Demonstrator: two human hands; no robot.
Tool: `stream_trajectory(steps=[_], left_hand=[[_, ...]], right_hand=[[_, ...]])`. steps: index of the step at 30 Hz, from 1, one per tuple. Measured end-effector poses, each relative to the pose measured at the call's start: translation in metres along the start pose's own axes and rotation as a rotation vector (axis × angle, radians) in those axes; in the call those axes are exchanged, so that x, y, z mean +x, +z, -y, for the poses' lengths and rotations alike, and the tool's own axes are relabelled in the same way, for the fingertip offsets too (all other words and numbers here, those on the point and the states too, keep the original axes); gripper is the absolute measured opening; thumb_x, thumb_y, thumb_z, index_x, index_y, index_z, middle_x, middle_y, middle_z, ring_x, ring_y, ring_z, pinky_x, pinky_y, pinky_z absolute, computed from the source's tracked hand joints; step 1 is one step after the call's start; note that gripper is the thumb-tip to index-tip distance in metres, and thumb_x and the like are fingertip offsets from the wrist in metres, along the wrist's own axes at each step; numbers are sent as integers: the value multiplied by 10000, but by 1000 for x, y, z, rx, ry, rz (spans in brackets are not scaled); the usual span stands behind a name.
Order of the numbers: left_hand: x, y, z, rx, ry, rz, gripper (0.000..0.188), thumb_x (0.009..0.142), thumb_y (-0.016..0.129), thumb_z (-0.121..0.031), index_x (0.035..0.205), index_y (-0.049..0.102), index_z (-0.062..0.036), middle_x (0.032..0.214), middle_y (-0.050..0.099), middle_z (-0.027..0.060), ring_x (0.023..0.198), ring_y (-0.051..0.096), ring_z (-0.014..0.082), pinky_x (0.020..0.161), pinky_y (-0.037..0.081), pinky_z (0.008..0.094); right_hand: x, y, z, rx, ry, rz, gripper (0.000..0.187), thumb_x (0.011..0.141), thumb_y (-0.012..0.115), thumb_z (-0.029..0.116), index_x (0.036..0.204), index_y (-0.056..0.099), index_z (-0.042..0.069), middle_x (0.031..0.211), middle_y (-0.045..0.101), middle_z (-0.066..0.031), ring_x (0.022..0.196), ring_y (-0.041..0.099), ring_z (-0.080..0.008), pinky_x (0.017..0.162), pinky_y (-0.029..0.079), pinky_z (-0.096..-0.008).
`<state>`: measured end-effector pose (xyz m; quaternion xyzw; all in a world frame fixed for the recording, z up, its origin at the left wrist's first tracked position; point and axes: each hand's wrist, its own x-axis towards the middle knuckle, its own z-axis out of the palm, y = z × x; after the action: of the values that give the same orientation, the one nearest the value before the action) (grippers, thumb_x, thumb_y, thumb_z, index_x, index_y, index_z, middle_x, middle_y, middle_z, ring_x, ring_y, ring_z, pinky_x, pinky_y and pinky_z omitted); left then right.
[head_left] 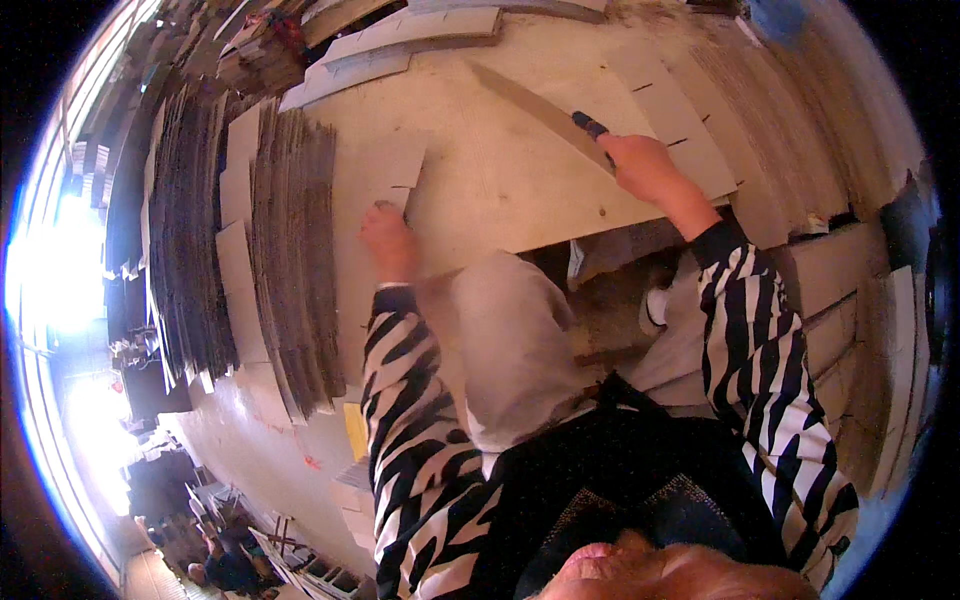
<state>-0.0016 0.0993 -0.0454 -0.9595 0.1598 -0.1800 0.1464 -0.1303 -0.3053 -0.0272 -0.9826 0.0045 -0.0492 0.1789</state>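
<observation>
My right hand [650, 170] is closed on the near end of a long, narrow cardboard strip [530, 105], which slants away to the left over the pale wooden board [500, 190]. Something black is at its fingertips; whether it is a finger wrap or a small tool I cannot make out. To the left, my left hand [388, 240] has its fingers curled at the near end of a slotted cardboard strip [402, 165]. That hand is slightly blurred. Close to my right hand lie flat slotted cardboard pieces [680, 130].
Tall rows of stacked cardboard [290, 230] stand at the left, with more stacks [760, 130] at the right. Further cardboard strips [410, 40] lie along the board's far edge. My knees are under the near edge. Another person [230, 565] is far off at the lower left.
</observation>
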Motion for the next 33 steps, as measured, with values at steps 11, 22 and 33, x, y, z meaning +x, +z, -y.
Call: stream_trajectory(steps=[11, 22, 33], left_hand=[[9, -32, -123, -1523, -267, 350, 281, 765, 475, -18, 951, 680, 25, 740, 660, 107, 631, 566, 197, 604, 448, 328], [40, -41, -140, -1324, -115, 371, 272, 794, 533, -85, 991, 699, 3, 704, 638, 60, 639, 534, 126, 598, 439, 310], [46, -52, -155, -1025, 186, 239, 165, 744, 578, -162, 769, 670, -28, 750, 622, 227, 716, 596, 413, 662, 474, 446]], right_hand=[[-8, 3, 71, 208, -288, -341, 118, 804, 539, 103, 902, 598, 72, 796, 604, -125, 727, 611, -338, 614, 487, -434], [0, 5, 35, 57, -172, -152, 226, 779, 541, 51, 997, 557, 107, 823, 617, -114, 764, 630, -343, 625, 489, -463], [-2, -4, 32, 33, -198, -194, 218, 756, 549, 50, 969, 566, 93, 851, 624, -111, 777, 630, -340, 642, 496, -460]])
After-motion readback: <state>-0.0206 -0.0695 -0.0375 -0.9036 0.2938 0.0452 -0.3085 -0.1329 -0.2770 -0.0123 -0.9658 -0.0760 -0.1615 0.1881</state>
